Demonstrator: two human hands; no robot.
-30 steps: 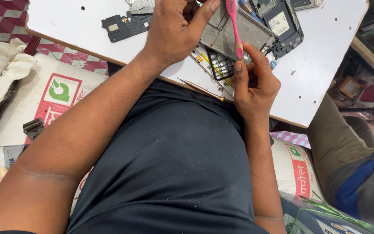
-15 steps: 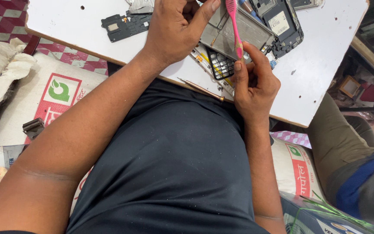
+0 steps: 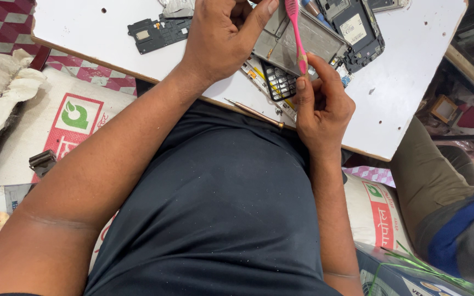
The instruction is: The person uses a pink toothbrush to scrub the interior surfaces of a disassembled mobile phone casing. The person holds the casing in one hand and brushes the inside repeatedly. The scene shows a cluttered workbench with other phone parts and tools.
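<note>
Phone frame (image 3: pixel 297 41), upper centre of frame, is braced above the white worktop (image 3: pixel 412 109) by the left hand (image 3: pixel 220 38), fingers clamped; right hand (image 3: pixel 322 104) fingers pinch the pink toothbrush (image 3: pixel 296 33) against it for scrubbing

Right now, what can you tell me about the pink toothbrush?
The pink toothbrush is a slim plastic stick, standing nearly upright in the picture. Its lower end is pinched by the right hand; its top runs out of frame, so no bristles show. It crosses over the grey metal phone frame that the left hand holds above the white table.
</note>
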